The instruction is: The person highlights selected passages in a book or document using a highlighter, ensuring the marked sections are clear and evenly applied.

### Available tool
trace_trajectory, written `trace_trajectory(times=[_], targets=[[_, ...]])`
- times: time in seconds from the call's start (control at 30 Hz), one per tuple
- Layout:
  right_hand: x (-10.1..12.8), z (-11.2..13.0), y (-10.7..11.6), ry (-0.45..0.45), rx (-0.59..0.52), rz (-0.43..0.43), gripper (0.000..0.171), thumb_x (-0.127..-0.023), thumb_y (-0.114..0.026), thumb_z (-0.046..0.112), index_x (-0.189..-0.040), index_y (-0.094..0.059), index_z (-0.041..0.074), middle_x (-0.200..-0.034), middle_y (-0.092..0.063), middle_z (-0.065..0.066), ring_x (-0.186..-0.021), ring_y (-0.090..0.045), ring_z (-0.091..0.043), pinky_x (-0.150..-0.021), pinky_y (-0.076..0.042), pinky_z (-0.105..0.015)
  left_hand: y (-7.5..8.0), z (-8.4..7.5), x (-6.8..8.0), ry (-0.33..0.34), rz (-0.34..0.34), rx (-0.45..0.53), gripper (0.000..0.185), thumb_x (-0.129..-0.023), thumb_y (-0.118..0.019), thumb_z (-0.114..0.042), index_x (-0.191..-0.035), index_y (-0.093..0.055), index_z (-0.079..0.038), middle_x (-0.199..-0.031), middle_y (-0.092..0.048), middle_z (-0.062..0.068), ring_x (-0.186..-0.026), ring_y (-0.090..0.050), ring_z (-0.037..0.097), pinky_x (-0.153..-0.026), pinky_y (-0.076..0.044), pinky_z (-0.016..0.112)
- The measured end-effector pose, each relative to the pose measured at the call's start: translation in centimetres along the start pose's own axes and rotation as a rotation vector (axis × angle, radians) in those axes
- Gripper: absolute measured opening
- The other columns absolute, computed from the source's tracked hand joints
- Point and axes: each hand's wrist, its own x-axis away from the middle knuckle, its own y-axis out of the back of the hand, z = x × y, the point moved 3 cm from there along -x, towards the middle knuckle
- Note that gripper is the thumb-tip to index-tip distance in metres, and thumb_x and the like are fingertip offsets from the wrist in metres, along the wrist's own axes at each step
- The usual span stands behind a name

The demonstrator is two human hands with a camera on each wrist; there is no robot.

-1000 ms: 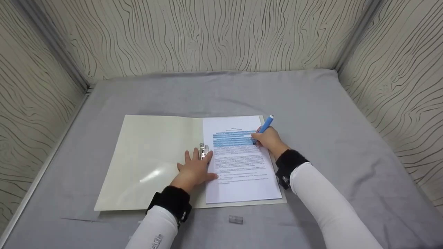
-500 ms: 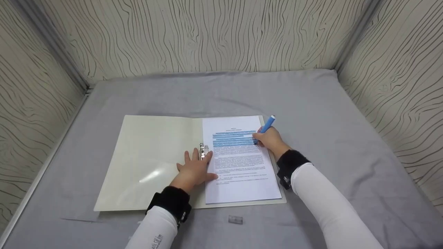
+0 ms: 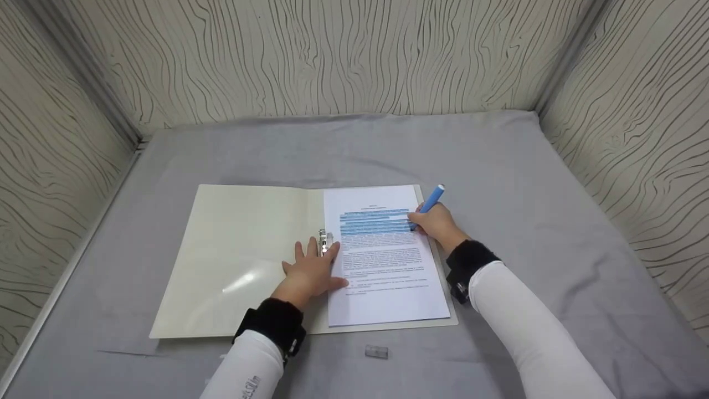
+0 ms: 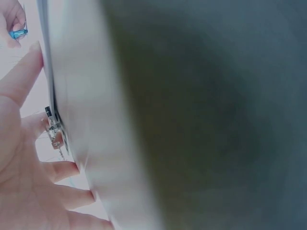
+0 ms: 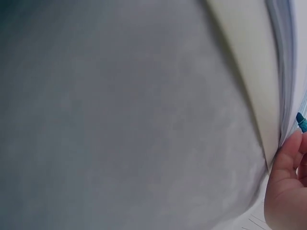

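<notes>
My right hand (image 3: 438,223) grips a blue highlighter (image 3: 432,198), its tip down at the right end of the blue-marked lines on a printed sheet (image 3: 388,307). In the right wrist view the highlighter's dark blue tip (image 5: 300,118) shows beyond the fingers. The sheet tops a stack of paper in the right half of an open cream ring binder (image 3: 243,233). My left hand (image 3: 309,274) rests with fingers spread across the binder's spine side, thumb on the sheet's left edge. Its fingers lie beside the metal ring clip (image 3: 324,242), which also appears in the left wrist view.
A small clear grey cap (image 3: 376,352) lies on the grey cloth (image 3: 354,149) just in front of the binder. Panels with a wood-line pattern (image 3: 343,61) stand at the back and both sides.
My right hand has slid slightly right with the highlighter, and the blue mark on the lowest highlighted line reaches a little farther right. The left hand stays in place.
</notes>
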Motion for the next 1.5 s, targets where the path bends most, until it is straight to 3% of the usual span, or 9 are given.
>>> trace_trajectory(times=[0.73,1.5], targets=[[-0.05,-0.25,0.06,-0.044,-0.026,0.019,0.017,-0.09,-0.059,0.019,-0.087,-0.05,0.006,-0.064,-0.049,0.0,-0.057,-0.048,-0.011,-0.053,-0.038,-0.024,-0.22,0.17,0.03,0.005,0.003,0.005,0.084,-0.077,-0.068,-0.053,-0.147,-0.028,-0.032,-0.153,-0.01,0.021,-0.136,-0.001,0.048,-0.095,-0.016,0.073],[-0.56,-0.79,0.68,-0.11,-0.036,0.069,0.022,-0.09,-0.06,0.024,-0.094,-0.054,0.004,-0.072,-0.057,-0.001,-0.062,-0.054,-0.009,-0.06,-0.044,-0.021,0.29,-0.13,0.4,-0.002,0.012,0.016,0.083,-0.078,-0.067,-0.053,-0.147,-0.028,-0.031,-0.153,-0.008,0.02,-0.136,0.0,0.048,-0.096,-0.014,0.072]])
